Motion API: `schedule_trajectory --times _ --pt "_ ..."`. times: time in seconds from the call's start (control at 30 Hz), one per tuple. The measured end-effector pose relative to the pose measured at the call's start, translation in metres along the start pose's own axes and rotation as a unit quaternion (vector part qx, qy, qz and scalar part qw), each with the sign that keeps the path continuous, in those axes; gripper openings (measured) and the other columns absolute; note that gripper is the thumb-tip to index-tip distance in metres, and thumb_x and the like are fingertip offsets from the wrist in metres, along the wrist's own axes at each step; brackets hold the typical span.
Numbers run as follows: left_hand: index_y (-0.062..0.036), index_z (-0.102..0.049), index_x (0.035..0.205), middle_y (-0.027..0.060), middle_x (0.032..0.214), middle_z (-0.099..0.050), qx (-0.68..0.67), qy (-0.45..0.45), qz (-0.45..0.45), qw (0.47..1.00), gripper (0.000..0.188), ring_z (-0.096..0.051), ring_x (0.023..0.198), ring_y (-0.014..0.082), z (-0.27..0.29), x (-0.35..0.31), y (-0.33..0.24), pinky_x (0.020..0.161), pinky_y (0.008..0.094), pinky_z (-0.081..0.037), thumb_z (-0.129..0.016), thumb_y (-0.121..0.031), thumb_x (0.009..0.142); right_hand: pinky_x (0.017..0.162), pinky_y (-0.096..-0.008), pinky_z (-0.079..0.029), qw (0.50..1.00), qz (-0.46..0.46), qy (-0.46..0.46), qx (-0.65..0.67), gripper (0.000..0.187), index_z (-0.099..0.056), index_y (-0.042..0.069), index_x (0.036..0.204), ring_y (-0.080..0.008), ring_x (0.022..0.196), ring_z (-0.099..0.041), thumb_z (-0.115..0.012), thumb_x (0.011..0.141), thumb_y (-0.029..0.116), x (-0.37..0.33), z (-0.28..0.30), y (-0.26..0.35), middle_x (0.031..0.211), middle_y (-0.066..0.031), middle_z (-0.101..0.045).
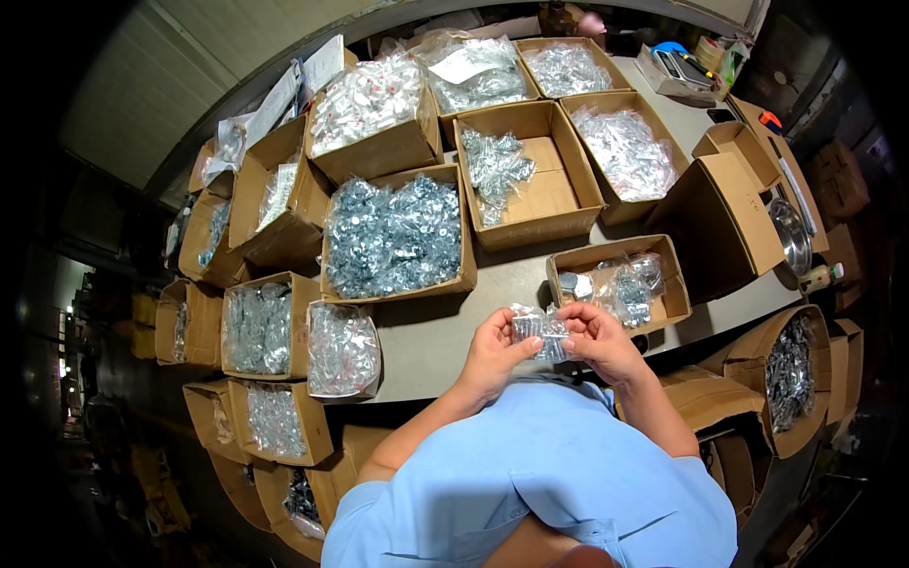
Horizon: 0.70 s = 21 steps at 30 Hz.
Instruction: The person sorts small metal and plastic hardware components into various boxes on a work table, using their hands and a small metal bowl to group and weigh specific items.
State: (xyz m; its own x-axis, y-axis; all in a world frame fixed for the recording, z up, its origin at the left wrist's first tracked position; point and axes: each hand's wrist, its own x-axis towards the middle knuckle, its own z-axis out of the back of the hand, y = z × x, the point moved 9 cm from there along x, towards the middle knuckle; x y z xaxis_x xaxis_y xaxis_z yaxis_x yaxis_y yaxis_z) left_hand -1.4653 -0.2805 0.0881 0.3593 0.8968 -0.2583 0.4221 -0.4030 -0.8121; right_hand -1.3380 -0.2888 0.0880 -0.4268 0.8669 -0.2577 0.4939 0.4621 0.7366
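Between my two hands, close to my body at the table's near edge, is a small clear plastic bag [541,331] with shiny metal parts in it. My left hand [499,349] pinches its left side, thumb on top. On the opposite side my right hand [598,341] grips the bag with thumb and fingers. What kind of parts the bag holds is too small to tell. Just beyond my right hand stands a low cardboard box [670,301] with several bagged metal pieces [632,284] inside.
Open cardboard boxes of bagged hardware crowd the table [421,346]: one with dark metal parts [393,232], one partly filled box [559,189], one with white pieces [369,104]. A tall box [710,222] and a metal bowl [788,235] stand at right. More boxes flank my sides.
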Motion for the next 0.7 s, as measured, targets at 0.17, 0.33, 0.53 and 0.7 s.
schedule_trajectory --times 0.17,0.33,0.53,0.7 --pt "0.0015 -0.044 0.113 0.0118 0.1 -0.06 0.004 0.003 -0.014 1.0 0.04 -0.06 0.091 0.0145 0.0 -0.001 -0.003 0.082 0.027 -0.05 -0.064 0.004 0.078 0.074 -0.0205 -0.049 1.0 0.005 -0.027 -0.007 0.042 -0.047 0.001 0.114 -0.0088 0.085 -0.058 -0.064 0.077 -0.004 0.002 -0.003 -0.001 0.098 -0.0062 -0.059" --pt "0.003 -0.039 0.122 0.0142 0.105 -0.06 -0.018 0.002 0.001 1.0 0.046 -0.06 0.094 0.0161 0.001 0.0 0.0 0.083 0.0275 -0.05 -0.06 0.005 0.08 0.067 -0.0182 -0.047 0.999 -0.003 -0.04 0.008 0.042 -0.046 0.002 0.117 -0.0073 0.079 -0.057 -0.063 0.078 -0.002 0.0 0.003 0.004 0.094 -0.0042 -0.061" --pt "0.0028 -0.033 0.128 0.017 0.106 -0.06 -0.07 0.027 0.008 0.997 0.054 -0.059 0.097 0.0182 -0.002 -0.001 -0.001 0.087 0.0289 -0.048 -0.058 0.006 0.081 0.065 -0.0182 -0.047 0.999 0.0 -0.053 0.001 0.046 -0.045 0.001 0.123 -0.0072 0.077 -0.057 -0.058 0.08 -0.002 -0.004 0.01 0.01 0.096 -0.0041 -0.062" --pt "0.0009 -0.033 0.128 0.0179 0.104 -0.06 -0.058 0.021 0.001 0.998 0.055 -0.06 0.095 0.0191 0.0 0.0 -0.002 0.086 0.0299 -0.049 -0.058 0.008 0.079 0.066 -0.0187 -0.047 0.999 -0.009 -0.042 0.017 0.048 -0.043 0.002 0.126 -0.0074 0.078 -0.058 -0.057 0.08 -0.002 -0.006 0.005 0.012 0.101 -0.0061 -0.062"
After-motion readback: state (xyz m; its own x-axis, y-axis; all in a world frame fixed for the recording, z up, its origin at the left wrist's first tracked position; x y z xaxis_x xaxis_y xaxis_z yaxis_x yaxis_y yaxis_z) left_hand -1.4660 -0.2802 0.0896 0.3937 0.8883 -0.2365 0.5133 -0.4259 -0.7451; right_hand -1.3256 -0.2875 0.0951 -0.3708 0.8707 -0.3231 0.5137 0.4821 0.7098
